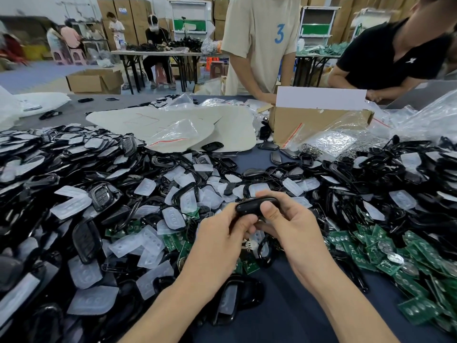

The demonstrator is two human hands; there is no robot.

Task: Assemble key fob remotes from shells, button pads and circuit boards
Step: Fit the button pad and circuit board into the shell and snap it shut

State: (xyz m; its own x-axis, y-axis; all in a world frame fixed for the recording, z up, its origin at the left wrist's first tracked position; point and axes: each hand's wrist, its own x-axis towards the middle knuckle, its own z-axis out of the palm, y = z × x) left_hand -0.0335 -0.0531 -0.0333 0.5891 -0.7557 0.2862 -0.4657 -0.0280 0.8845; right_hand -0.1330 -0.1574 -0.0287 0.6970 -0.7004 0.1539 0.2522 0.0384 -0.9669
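Both my hands hold one black key fob shell (249, 206) above the middle of the table. My left hand (220, 241) grips its left end from below with curled fingers. My right hand (291, 231) pinches its right end, thumb on top. Black shells (49, 154) are heaped on the left and right. Translucent white button pads (146, 246) lie scattered in the middle and left. Green circuit boards (376, 248) are piled at the right, with a few (178, 241) under my left hand.
A cardboard box (319, 125) stands at the back right among clear plastic bags (329, 142). White sheets (173, 122) lie at the back centre. Two people stand across the table; one in a cream shirt (259, 40). Dark blue tabletop (296, 318) shows near me.
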